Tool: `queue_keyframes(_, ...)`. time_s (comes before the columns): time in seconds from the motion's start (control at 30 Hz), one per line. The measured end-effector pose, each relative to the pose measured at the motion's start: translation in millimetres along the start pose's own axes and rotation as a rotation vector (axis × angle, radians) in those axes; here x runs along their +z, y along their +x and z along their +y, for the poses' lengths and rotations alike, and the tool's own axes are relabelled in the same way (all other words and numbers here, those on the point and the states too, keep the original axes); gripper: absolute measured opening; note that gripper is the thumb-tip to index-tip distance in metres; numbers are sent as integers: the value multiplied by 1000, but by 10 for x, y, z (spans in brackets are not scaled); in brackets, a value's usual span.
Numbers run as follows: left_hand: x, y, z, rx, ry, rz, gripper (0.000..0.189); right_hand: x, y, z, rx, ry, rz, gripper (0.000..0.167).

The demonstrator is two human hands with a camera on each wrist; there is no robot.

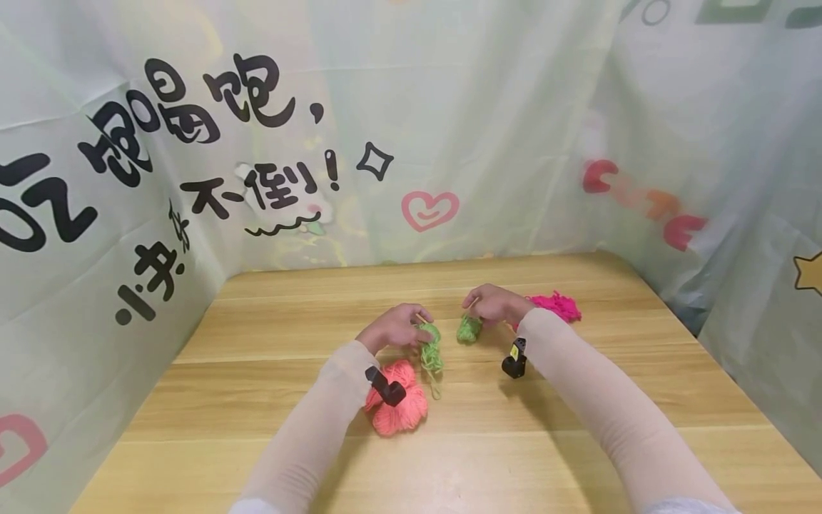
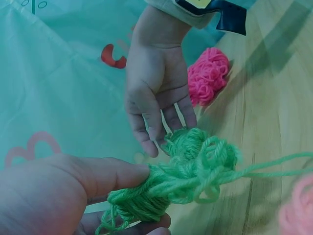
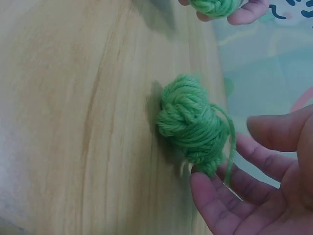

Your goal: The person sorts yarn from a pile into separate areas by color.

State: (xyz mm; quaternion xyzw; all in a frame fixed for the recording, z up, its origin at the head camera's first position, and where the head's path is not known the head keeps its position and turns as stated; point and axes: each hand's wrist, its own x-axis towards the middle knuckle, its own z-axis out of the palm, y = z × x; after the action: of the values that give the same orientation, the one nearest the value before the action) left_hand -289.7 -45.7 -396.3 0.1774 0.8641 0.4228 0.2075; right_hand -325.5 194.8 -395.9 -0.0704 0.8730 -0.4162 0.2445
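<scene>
My left hand [image 1: 393,327] pinches a bundle of green yarn [image 2: 142,196] between thumb and fingers, as the left wrist view shows. Loose strands trail from that bundle toward the table. To its right, a second, smaller ball of green yarn [image 3: 193,120] lies on the wooden table. My right hand [image 3: 266,191] is beside this ball with thumb and fingers spread apart. Its fingertips are at the ball's near end, and a loose strand hangs across them. Beneath my left wrist sits a coral-pink skein of yarn [image 1: 399,414].
A bright magenta heap of yarn [image 1: 557,307] lies behind my right wrist, partly hidden by it. The wooden table [image 1: 469,464] is bounded at the back and sides by a printed cloth [image 1: 514,128]. A small black device is strapped to each wrist.
</scene>
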Motion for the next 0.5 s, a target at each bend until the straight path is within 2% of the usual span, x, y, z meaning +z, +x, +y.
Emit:
queue_keyframes(0.23,4,51,-30,-6,-61,15,32,7,-47,31,-8,84,7,40)
queue_keyframes(0.5,-2,127,-52,-16,-72,36,32,44,-79,29,14,223,19,50)
